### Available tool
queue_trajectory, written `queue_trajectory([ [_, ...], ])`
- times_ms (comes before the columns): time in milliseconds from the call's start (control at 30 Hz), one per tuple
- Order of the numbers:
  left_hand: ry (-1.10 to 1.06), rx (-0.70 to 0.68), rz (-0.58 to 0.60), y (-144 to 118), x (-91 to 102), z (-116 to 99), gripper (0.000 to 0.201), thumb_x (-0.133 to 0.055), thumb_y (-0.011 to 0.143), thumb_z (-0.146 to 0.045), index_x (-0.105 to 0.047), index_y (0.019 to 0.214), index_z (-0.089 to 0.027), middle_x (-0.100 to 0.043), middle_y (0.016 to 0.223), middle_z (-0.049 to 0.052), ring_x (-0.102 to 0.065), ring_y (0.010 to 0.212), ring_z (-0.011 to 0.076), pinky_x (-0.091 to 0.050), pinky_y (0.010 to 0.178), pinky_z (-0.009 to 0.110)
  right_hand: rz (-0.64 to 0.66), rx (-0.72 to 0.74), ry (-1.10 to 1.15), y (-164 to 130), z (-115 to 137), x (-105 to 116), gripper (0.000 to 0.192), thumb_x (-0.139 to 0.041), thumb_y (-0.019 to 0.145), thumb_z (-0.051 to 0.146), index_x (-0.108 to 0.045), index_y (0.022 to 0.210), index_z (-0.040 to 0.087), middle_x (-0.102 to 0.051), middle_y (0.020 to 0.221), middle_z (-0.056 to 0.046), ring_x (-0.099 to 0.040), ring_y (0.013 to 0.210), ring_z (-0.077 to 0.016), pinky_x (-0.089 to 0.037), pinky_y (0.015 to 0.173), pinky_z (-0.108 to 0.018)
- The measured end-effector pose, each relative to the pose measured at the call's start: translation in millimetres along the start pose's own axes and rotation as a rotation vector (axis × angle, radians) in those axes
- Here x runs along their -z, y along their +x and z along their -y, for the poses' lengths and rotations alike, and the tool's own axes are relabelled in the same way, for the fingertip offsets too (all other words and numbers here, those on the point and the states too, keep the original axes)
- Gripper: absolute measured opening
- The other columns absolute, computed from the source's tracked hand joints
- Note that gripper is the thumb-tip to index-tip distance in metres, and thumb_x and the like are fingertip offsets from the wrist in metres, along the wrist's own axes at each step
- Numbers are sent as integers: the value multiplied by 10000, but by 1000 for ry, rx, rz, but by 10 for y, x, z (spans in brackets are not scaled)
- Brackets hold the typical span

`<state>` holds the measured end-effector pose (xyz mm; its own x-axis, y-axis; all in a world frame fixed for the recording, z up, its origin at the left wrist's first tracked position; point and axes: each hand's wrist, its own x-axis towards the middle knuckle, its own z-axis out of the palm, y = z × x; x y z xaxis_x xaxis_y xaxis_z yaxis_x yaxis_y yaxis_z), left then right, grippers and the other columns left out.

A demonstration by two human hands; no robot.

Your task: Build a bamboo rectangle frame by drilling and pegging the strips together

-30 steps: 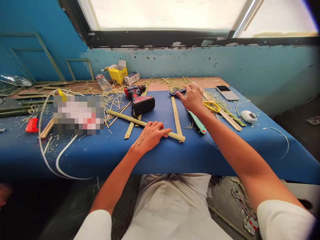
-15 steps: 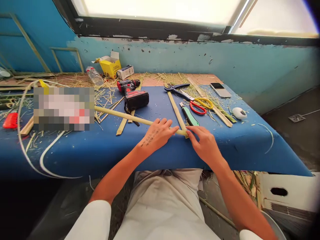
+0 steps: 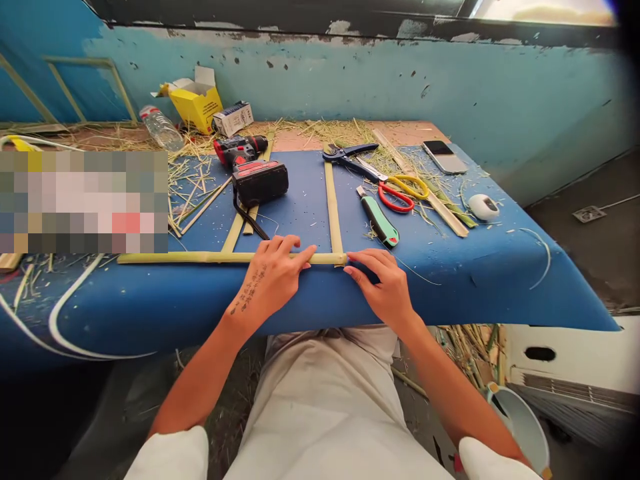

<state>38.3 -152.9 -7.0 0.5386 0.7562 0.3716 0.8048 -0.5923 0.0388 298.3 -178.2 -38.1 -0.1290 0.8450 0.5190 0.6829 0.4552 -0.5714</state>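
Observation:
A long pale green bamboo strip (image 3: 175, 258) lies along the front edge of the blue-covered table. My left hand (image 3: 275, 273) grips it right of its middle, fingers over the top. At its right end my right hand (image 3: 383, 283) has thumb and index finger closed about the tip. A second bamboo strip (image 3: 333, 207) runs back from that end, the two meeting in a corner. Farther left another bamboo strip (image 3: 234, 233) reaches the long one from behind, partly under a red and black cordless drill (image 3: 261, 180).
Right of the corner lie a green utility knife (image 3: 379, 217), pruning shears (image 3: 357, 160), red and yellow-handled scissors (image 3: 400, 193), a phone (image 3: 444, 157) and a white rounded device (image 3: 483, 207). Behind stand a bottle (image 3: 163, 128) and yellow box (image 3: 197, 107). A blurred patch covers the left.
The long bamboo strip has swung from a slant to lie along the table edge, its left end lower. Both hands stay on it. The view has tilted downward.

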Motion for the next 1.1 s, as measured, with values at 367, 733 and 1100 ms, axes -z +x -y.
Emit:
queue_trajectory([
  [367, -139, -18, -206, 98, -263, -165, 283, -535, 1108, -313, -801, 1196, -267, -753, 1010, 63, -620, 918, 210, -439, 803, 359, -25, -20, 105, 168, -36, -69, 71, -757, 969, 335, -822, 972, 307, -808, 973, -16, -722, 934, -238, -564, 905, -449],
  [733, -129, -30, -226, 75, -283, -176, 245, -583, 1088, -334, -792, 1194, -259, -767, 1021, 50, -637, 928, 218, -438, 817, 367, 44, 47, 132, 204, -116, -29, 49, -756, 973, 315, -802, 990, 314, -799, 963, -11, -704, 957, -241, -545, 914, -443],
  [1100, -129, -14, -239, 53, -315, -228, 361, -639, 1053, -455, -755, 1313, -233, -785, 1168, 59, -670, 1061, 250, -463, 914, 419, 78, -18, 178, 229, -27, 3, 122, -719, 1001, 384, -805, 1030, 301, -761, 882, -11, -688, 837, -210, -538, 820, -398],
])
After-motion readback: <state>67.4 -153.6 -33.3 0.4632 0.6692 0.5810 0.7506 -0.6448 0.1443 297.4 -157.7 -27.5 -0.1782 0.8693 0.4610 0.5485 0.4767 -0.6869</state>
